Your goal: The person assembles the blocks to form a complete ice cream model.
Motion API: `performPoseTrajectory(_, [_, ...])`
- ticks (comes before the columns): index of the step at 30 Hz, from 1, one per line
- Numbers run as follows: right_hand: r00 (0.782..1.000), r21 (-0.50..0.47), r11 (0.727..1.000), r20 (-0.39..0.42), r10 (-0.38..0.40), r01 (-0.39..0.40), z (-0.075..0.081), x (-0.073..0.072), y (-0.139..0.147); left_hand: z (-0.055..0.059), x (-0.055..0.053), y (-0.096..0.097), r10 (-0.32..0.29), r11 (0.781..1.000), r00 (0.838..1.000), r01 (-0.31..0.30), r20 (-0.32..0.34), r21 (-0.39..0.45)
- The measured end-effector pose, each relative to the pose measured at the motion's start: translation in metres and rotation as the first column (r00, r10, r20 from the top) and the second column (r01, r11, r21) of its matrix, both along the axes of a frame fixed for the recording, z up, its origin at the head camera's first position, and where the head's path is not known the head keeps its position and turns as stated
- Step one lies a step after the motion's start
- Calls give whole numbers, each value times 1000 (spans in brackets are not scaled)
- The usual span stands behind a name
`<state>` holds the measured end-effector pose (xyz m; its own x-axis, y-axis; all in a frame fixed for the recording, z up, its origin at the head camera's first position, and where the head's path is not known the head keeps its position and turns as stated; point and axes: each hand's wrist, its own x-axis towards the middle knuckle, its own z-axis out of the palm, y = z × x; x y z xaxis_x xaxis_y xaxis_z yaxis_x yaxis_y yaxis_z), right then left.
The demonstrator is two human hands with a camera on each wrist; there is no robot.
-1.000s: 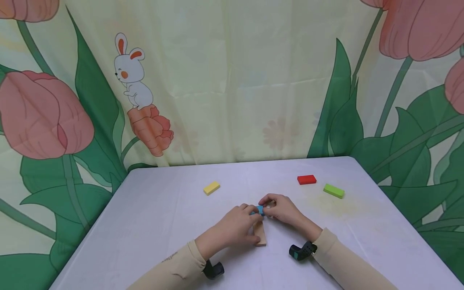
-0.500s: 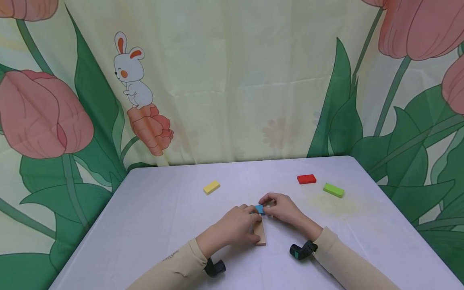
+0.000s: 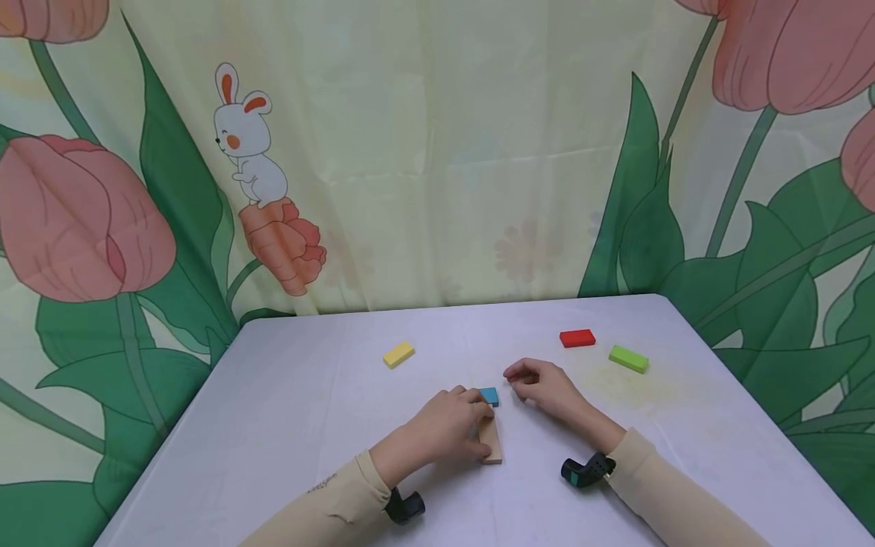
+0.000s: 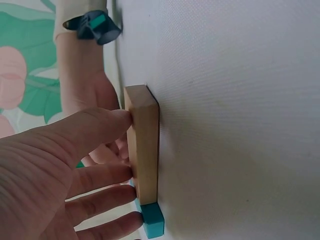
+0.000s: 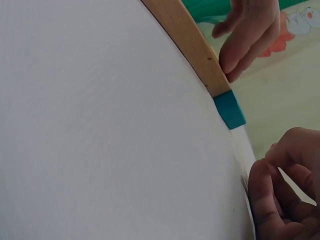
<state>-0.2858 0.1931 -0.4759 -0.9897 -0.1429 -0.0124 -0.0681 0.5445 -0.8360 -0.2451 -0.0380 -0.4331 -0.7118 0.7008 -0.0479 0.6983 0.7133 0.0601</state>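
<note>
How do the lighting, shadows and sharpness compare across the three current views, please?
Head view: fairly even light, a soft shadow by the left hand, the blue block clear but small; left wrist view: slightly soft, with faint shading on the white table surface beside the wooden block; right wrist view: dimmer, the table greyish, its edge looking bowed, perhaps from lens distortion.

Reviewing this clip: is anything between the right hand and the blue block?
Nothing visible: only white tablecloth shows in the gap between the right hand and the blue block. The left hand lies on the block's other side, outside that gap.
</note>
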Motion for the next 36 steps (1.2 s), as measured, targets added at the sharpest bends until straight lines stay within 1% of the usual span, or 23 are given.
performPoseTrajectory(5, [998,20,999,-47,-35,35,3,1,19,0,1,1,7,1000,1000,-8,11,10])
performPoseTrajectory(7, [997,21,999,-54,-47,48,5,2,29,0,1,1,7,1000,1000,-7,13,12])
performPoseTrajectory(13, [995,35,995,-45,-94,96,11,3,61,0,2,1,2,1000,1000,-2,0,14])
performPoseTrajectory(17, [988,56,987,-39,-147,149,15,4,83,0,1,1,-5,1000,1000,5,-14,13])
performPoseTrajectory(23, [972,101,967,-45,-232,236,22,7,116,0,1,1,-9,1000,1000,9,-17,19])
performPoseTrajectory(27, [962,127,954,-61,-265,271,26,9,136,-1,1,0,-4,1000,1000,4,-14,27])
performPoseTrajectory(32, [950,193,932,-108,-292,308,24,9,155,-2,0,-1,10,999,1000,-10,-3,34])
performPoseTrajectory(36, [941,264,903,-109,-320,338,22,9,165,-1,0,-4,12,999,1000,-13,8,33])
